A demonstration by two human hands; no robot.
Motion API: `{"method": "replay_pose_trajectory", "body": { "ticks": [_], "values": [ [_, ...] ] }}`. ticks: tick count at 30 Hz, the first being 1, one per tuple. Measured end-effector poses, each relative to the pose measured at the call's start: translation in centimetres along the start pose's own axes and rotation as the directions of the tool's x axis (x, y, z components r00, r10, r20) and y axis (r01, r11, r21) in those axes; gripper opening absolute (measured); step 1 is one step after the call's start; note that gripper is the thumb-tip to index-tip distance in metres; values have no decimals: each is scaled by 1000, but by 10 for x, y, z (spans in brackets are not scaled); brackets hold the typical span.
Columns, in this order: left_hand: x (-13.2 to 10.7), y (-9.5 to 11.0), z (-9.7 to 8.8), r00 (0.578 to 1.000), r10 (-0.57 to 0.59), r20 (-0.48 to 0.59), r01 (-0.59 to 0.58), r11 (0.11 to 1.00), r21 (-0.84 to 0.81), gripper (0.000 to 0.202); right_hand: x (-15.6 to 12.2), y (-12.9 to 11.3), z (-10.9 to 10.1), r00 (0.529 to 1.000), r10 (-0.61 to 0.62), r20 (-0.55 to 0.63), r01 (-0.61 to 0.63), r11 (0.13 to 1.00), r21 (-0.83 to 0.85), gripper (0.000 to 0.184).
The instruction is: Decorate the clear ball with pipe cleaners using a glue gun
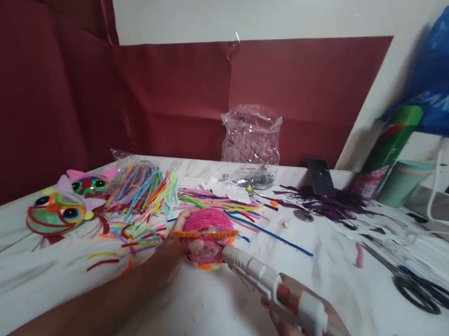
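Observation:
My left hand (184, 233) is closed on a round pink craft piece (210, 221) covered in coiled pipe cleaner, held just above the table. An orange pipe cleaner (203, 234) lies across its face, and bits of orange and yellow show along its lower edge. In my right hand (303, 325) is a white hot glue gun (262, 276), fingers wrapped round its handle. Its nozzle points left and meets or nearly meets the right side of the pink piece; actual contact I cannot tell. A glue stick reaches out of the gun's back toward the lower right.
Two colourful owl-like faces (57, 212) lie at left, near a bundle of pipe cleaners (144, 188). Scissors (418, 290) rest at right. Behind are purple strands (326, 203), a dark phone (321, 177), a clear plastic bag (251, 141) and a green cup (405, 182).

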State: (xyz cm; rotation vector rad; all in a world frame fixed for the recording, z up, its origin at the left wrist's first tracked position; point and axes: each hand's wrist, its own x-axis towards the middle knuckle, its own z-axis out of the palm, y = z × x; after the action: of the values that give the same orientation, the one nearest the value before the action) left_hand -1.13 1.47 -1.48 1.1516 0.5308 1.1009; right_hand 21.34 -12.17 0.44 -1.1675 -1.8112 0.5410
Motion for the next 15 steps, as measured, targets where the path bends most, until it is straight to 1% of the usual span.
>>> {"method": "replay_pose_trajectory", "body": {
  "ticks": [4, 8, 12, 15],
  "values": [
    [1, 2, 1, 1000, 7, -9, -7, 1000, -9, 87, 0, -4, -5, 1000, 12, -16, -12, 1000, 5, 15],
    [0, 3, 2, 1000, 2, -1, -2, 999, -34, 88, 1, -6, -6, 999, 17, -28, -17, 1000, 2, 18],
    [1, 3, -1, 1000, -6, -15, 6, 999, -42, 89, -1, -2, -4, 999, 12, -42, -13, 1000, -23, 18],
    [2, 4, -3, 1000, -1, -20, 0, 1000, -8, 85, -2, 2, -1, 997, 22, -74, -26, 998, -55, 19]
  ]
}}
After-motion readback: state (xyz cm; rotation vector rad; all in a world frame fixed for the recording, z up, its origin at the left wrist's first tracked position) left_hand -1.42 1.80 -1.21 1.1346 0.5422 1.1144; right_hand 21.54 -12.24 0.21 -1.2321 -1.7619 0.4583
